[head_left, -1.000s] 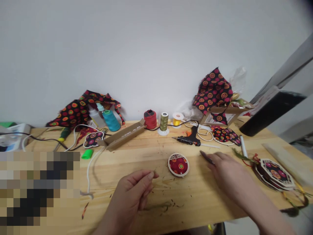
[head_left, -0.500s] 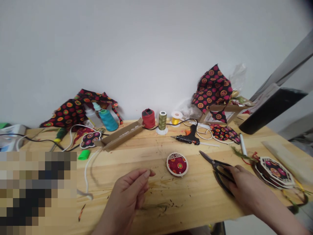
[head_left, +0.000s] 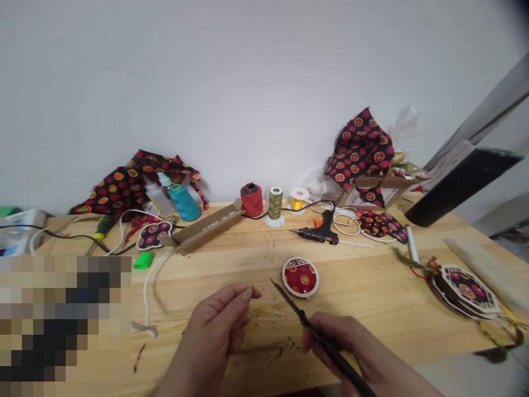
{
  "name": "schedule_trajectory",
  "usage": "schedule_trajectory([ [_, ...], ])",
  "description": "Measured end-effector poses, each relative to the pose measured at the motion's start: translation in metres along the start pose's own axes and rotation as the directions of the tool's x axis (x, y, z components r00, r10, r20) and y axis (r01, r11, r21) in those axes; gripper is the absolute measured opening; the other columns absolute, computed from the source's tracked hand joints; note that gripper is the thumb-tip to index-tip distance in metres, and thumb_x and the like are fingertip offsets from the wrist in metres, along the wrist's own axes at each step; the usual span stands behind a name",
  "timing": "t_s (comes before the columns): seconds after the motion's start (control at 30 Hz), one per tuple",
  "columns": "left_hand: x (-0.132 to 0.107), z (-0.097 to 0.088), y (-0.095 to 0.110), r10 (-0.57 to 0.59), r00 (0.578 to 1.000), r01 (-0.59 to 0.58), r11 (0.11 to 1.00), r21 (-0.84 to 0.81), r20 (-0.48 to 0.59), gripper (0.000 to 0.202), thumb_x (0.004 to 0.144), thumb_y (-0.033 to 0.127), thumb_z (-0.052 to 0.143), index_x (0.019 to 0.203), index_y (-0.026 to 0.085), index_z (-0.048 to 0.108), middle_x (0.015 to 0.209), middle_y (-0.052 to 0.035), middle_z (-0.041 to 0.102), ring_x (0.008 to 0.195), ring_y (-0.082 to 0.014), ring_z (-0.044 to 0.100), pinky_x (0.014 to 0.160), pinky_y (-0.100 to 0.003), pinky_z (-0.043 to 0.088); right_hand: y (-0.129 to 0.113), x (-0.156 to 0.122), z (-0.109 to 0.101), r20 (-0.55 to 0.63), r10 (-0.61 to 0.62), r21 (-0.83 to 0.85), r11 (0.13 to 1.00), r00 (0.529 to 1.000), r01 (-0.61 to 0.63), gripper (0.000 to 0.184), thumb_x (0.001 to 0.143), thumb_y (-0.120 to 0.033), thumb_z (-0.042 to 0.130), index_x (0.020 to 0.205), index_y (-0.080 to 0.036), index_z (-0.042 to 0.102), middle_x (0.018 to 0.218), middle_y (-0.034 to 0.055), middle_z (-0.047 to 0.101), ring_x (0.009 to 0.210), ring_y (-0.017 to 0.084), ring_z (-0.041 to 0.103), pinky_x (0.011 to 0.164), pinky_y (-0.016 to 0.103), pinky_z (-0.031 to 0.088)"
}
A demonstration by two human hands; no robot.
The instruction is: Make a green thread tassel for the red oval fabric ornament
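My right hand (head_left: pixel 343 342) grips a pair of dark scissors (head_left: pixel 303 317), lifted over the table with the blades pointing up and left. Their tip hangs between my left hand and a round pendant (head_left: pixel 301 277), which has a pale wooden rim and dark red patterned fabric. My left hand (head_left: pixel 225 314) is closed in a pinch, thumb on forefinger. Something thin, perhaps thread, shows at its fingertips, too small to name. Dark thread scraps (head_left: pixel 285 350) are scattered on the wood below the hands.
A black glue gun (head_left: pixel 318 231) lies behind the pendant. Thread spools, red (head_left: pixel 251 199), olive (head_left: pixel 275 204) and teal (head_left: pixel 184 202), stand along the wall beside a long cardboard box (head_left: pixel 209 227). At right lie octagonal fabric pendants (head_left: pixel 467 292) and a black upright object (head_left: pixel 458 187).
My right hand has picked the scissors up off the table and carried them left, close to my left hand. The left hand stays in nearly the same place.
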State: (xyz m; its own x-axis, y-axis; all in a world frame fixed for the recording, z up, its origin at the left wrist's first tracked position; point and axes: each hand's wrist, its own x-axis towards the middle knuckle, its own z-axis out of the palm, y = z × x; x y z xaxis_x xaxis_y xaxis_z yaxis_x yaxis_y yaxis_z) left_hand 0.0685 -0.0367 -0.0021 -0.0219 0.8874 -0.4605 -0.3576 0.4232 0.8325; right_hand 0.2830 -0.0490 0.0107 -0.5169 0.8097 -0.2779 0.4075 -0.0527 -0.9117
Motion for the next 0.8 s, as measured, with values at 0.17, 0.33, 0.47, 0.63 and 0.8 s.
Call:
schedule_trajectory([
  [0.17, -0.001, -0.003, 0.001, 0.018, 0.999, -0.019, 0.999, -0.033, -0.027, 0.02, 0.066, 0.032, 0.075, 0.072, 0.014, 0.07, 0.046, 0.0083, 0.04, 0.039, -0.0029, 0.021, 0.039, -0.019, 0.012, -0.011, -0.003, 0.012, -0.015, 0.136, 0.029, 0.99, 0.991, -0.135, 0.014, 0.068, -0.013, 0.053, 0.078, -0.018, 0.062, 0.069, 0.0004, 0.056, 0.066, 0.013, 0.049, 0.05, 0.019, 0.035],
  [0.33, -0.004, -0.001, 0.002, 0.029, 0.999, -0.029, 1.0, 0.004, -0.018, 0.02, 0.064, 0.032, 0.076, 0.068, 0.014, 0.069, 0.045, 0.0081, 0.041, 0.038, -0.0031, 0.023, 0.038, -0.019, 0.013, -0.006, 0.006, 0.017, 0.051, 0.163, 0.055, 0.985, 0.985, -0.166, 0.01, 0.068, -0.013, 0.055, 0.075, -0.016, 0.06, 0.064, -0.0024, 0.048, 0.059, 0.01, 0.041, 0.047, 0.018, 0.028],
  [0.47, -0.006, 0.001, 0.0, 0.009, 1.0, -0.01, 0.999, 0.051, 0.019, 0.021, 0.066, 0.034, 0.074, 0.068, 0.014, 0.068, 0.046, 0.0076, 0.041, 0.038, -0.0027, 0.023, 0.038, -0.02, 0.012, 0.007, 0.017, 0.019, 0.114, 0.071, 0.076, 0.994, 0.991, -0.08, 0.004, 0.07, -0.015, 0.057, 0.074, -0.015, 0.059, 0.058, -0.005, 0.042, 0.054, 0.007, 0.035, 0.046, 0.018, 0.025],
  [0.63, -0.007, 0.001, -0.003, -0.011, 0.999, 0.008, 0.998, 0.067, 0.048, 0.022, 0.069, 0.035, 0.072, 0.07, 0.013, 0.069, 0.047, 0.0082, 0.039, 0.039, -0.0029, 0.021, 0.039, -0.02, 0.011, -0.008, 0.017, 0.013, 0.162, 0.067, 0.234, 0.967, 0.984, -0.104, 0.006, 0.073, -0.019, 0.059, 0.075, -0.014, 0.057, 0.059, -0.0055, 0.038, 0.055, 0.007, 0.033, 0.05, 0.019, 0.025],
  [0.8, -0.006, 0.0, -0.005, -0.013, 0.996, 0.007, 0.998, 0.069, 0.083, 0.02, 0.073, 0.034, 0.069, 0.07, 0.014, 0.068, 0.047, 0.0084, 0.038, 0.04, -0.0035, 0.022, 0.039, -0.02, 0.012, -0.017, 0.017, 0.013, 0.196, 0.006, 0.415, 0.906, 0.981, -0.089, 0.023, 0.074, -0.034, 0.064, 0.074, -0.014, 0.054, 0.058, -0.0064, 0.037, 0.052, 0.005, 0.028, 0.048, 0.02, 0.021],
])
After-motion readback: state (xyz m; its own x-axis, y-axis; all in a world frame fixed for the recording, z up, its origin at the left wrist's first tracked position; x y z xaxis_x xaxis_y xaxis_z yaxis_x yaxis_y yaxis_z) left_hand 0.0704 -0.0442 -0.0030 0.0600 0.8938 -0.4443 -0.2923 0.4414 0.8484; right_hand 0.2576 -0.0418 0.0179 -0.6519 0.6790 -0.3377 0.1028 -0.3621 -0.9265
